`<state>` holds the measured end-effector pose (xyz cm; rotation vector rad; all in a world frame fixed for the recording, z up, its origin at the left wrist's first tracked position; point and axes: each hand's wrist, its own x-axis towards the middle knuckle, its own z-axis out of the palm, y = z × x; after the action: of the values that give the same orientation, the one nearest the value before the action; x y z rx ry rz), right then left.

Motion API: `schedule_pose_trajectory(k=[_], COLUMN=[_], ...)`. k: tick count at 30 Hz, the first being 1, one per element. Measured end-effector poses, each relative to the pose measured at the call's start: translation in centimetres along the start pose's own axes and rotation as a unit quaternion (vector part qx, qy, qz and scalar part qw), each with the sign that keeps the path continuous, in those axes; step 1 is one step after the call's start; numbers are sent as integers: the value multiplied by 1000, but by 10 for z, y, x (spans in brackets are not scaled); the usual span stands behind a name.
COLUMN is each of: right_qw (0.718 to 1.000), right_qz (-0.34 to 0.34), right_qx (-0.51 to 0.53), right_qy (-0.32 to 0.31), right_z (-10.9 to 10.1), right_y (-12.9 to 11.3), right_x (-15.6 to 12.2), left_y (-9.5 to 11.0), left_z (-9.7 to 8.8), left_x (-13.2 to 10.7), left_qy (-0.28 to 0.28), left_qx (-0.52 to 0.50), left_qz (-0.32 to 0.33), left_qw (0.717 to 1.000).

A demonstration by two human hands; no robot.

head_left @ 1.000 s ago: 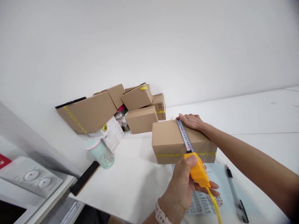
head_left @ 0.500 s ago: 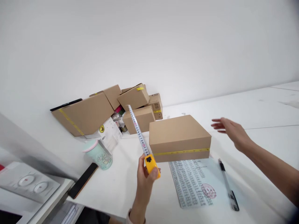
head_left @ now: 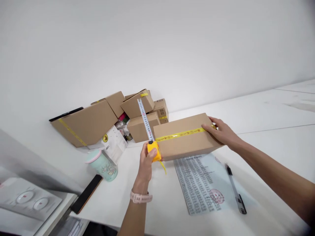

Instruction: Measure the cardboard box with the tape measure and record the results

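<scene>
My left hand [head_left: 145, 164] is closed around a yellow tape measure [head_left: 154, 151], thumb on its case. Its marked blade [head_left: 145, 119] sticks out upward, away from me, beside the left end of a cardboard box [head_left: 182, 144]. A yellow strip of packing tape [head_left: 182, 134] runs along the box. My right hand [head_left: 220, 132] grips the box's right end, with the thumb on the taped side. The box is tilted over a printed sheet [head_left: 197, 186] with a red stamp. A pen [head_left: 236, 190] lies on the sheet's right side.
Several cardboard boxes [head_left: 86, 121] are piled at the back left, against the wall. A mint-green cup [head_left: 104, 167] and a dark flat object [head_left: 87, 194] stand near the table's left edge. A white box [head_left: 27, 200] is at the far left.
My right hand has come in from the right and taken hold of the box, which is now turned so its taped side faces up more. The tape measure has moved slightly up and left.
</scene>
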<state>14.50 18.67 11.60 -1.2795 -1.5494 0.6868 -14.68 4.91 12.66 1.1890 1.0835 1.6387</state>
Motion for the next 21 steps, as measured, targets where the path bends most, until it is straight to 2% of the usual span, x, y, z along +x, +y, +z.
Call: schedule_pose_trajectory(k=[2, 5, 8, 11, 15, 21], right_qw=[1000, 1000, 999, 993, 970, 931], right_qz=[20, 18, -21, -88, -176, -251], right_qx=[14, 6, -28, -72, -166, -262], right_qy=[-9, -7, -19, -36, -21, 50], right_z=[7, 11, 6, 2, 3, 12], right_y=[6, 12, 15, 18, 15, -8], right_x=[1, -7, -16, -15, -1, 20], left_y=[1, -9, -32, -58, -79, -84], left_z=[8, 28, 54, 78, 93, 98], left_x=[-13, -53, -97, -124, -130, -125], left_qy=[23, 42, -12, -54, -75, -97], left_qx=[8, -23, -90, -93, -103, -129], left_qz=[1, -25, -110, -179, -207, -211], left_qw=[1000, 999, 990, 978, 970, 964])
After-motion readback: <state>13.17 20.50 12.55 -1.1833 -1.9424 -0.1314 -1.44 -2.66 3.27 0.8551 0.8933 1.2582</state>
